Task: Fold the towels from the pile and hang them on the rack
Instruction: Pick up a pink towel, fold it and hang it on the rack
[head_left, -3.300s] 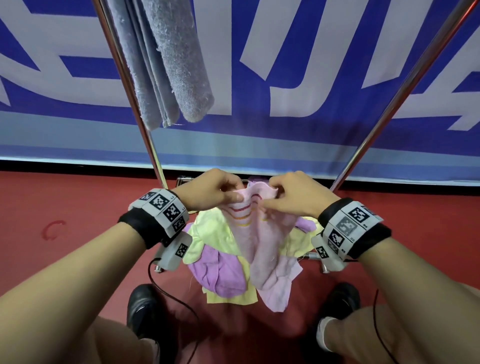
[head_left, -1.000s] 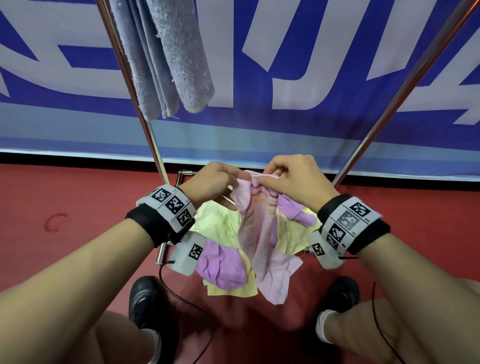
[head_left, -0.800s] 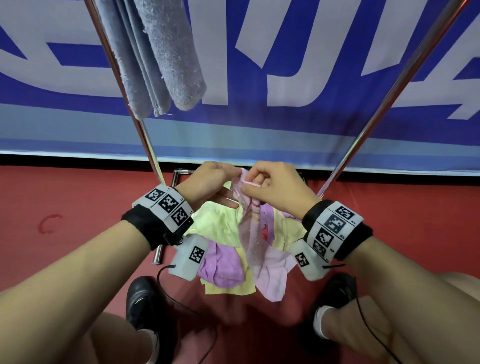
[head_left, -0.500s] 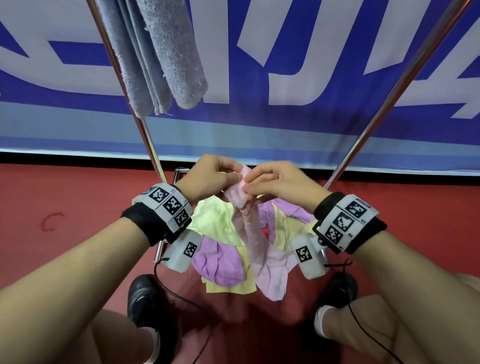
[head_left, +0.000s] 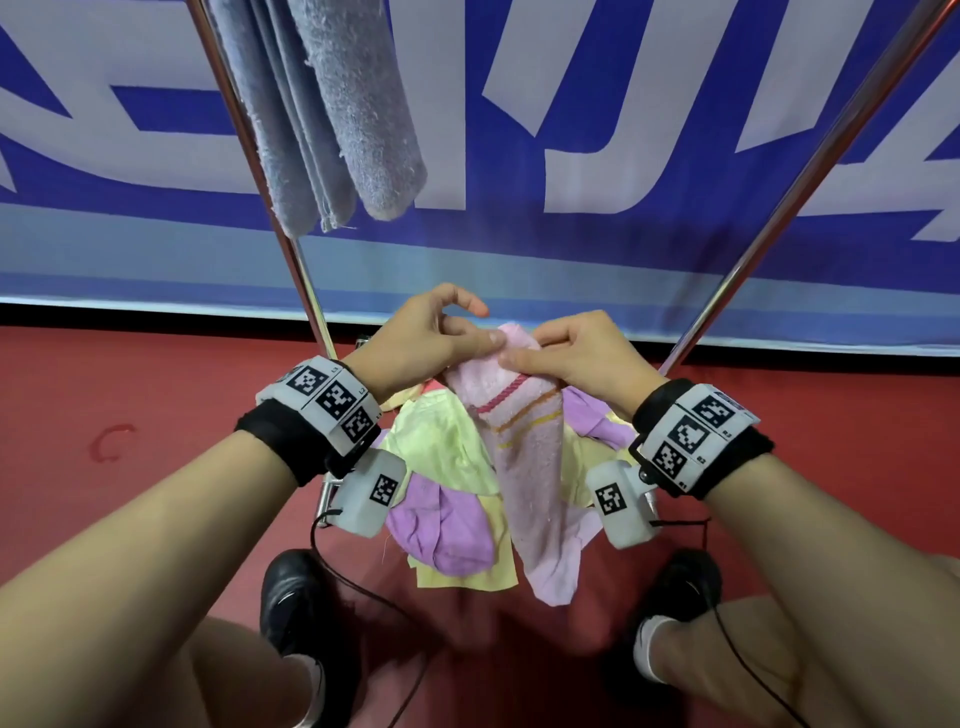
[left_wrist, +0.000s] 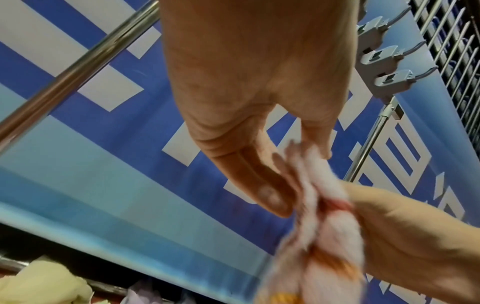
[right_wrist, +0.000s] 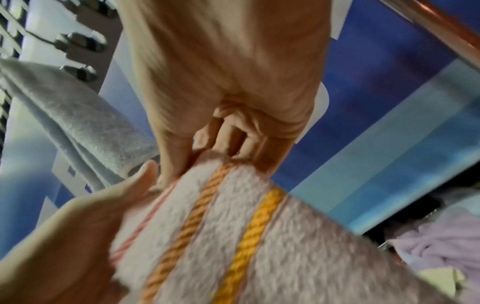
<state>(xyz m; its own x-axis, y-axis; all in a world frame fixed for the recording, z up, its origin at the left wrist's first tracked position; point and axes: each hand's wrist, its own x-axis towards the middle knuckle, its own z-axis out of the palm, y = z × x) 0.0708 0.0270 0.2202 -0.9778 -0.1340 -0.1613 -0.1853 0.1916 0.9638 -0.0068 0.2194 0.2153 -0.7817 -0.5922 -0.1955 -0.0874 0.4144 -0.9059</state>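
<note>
Both forearms reach forward and down, wrists level, the hands meeting at the top edge of a pink terry towel with red, orange and yellow stripes (head_left: 524, 452). Left hand (head_left: 426, 338): thumb and middle fingers pinch the towel's upper corner, index finger lifted in a loose hook above. Right hand (head_left: 582, 353): thumb lies across the front of the towel, fingers curled behind it, grasping the same edge just beside the left hand. The towel hangs from the two grips in a narrow column between the wrists.

The left wrist view shows the left thumb (left_wrist: 262, 185) and one finger closing on a bunched, blurred tip of the cloth, the right hand (left_wrist: 405, 236) touching it from below. The right wrist view shows the cord-like stripes close up and the right fingers (right_wrist: 233, 135) tucked over the folded edge; the head view hides both details.

Below the hands, a pile of yellow and lilac cloths (head_left: 447, 499) lies over low metal bars, partly covered by the hanging towel. Up and left of the left hand, a folded grey-blue terry towel (head_left: 332, 104) hangs beside a slanted chrome rack pole (head_left: 270, 208); a second pole (head_left: 779, 208) rises right of the right hand. A blue-and-white banner (head_left: 519, 156) stands behind; red floor (head_left: 130, 389) and black shoes (head_left: 291, 597) lie beneath.
</note>
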